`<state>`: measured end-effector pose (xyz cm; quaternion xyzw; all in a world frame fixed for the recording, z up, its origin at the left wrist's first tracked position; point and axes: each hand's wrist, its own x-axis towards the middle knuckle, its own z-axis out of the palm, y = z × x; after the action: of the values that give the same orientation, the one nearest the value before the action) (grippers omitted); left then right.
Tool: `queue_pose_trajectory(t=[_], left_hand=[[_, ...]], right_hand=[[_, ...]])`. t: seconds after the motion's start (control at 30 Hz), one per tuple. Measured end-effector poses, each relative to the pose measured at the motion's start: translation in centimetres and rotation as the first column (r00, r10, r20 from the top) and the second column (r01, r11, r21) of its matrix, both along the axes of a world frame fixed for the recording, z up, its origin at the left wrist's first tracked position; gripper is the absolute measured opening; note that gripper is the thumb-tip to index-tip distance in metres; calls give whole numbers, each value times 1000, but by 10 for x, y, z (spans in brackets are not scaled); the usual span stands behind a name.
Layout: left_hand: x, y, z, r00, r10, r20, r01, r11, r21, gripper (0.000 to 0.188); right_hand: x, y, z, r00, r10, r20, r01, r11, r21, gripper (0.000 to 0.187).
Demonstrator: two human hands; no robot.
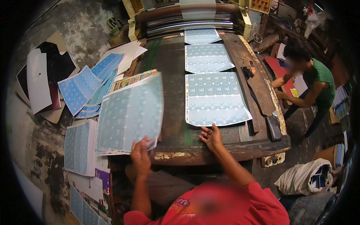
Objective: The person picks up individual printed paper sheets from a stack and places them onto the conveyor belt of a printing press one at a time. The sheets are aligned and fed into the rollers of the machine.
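Note:
My left hand (141, 156) pinches the lower edge of a blue-green printed sheet (123, 112). The sheet's right side is lifted and a little blurred, over a stack at the left of the machine bed; the hand partly covers its lower corner. With fingers apart and palm turned up, my right hand (212, 139) is at the near edge of another printed sheet (215, 99) lying on the bed. Whether its fingertips touch that sheet I cannot tell. Two more sheets, a middle one (208, 58) and a far one (202, 36), lie in line behind it, toward the rollers.
Metal rollers (187, 25) span the far end of the dark machine bed (165, 56). At left are a thick stack of printed sheets (79, 148) and fanned blue sheets (78, 90). A person in a green shirt (325, 80) bends at the right. A white sack (305, 176) stands at lower right.

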<state>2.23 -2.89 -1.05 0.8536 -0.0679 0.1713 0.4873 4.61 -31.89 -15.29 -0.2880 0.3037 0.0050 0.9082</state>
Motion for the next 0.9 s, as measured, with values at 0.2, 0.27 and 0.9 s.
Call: queue_pose_trajectory(t=[0.2, 0.27, 0.9], left_hand=[[-19, -12, 21, 797, -586, -150, 602, 790, 112, 24], [-28, -23, 28, 743, -654, -141, 668, 716, 204, 23], [12, 28, -6, 931, -313, -187, 351, 908, 227, 47]], right_hand=[[-56, -6, 34, 892, 363, 270, -387, 921, 39, 52], [-73, -5, 58, 847, 439, 299, -434, 897, -87, 55], [-210, 5, 4, 959, 280, -46, -281, 959, -38, 54]])
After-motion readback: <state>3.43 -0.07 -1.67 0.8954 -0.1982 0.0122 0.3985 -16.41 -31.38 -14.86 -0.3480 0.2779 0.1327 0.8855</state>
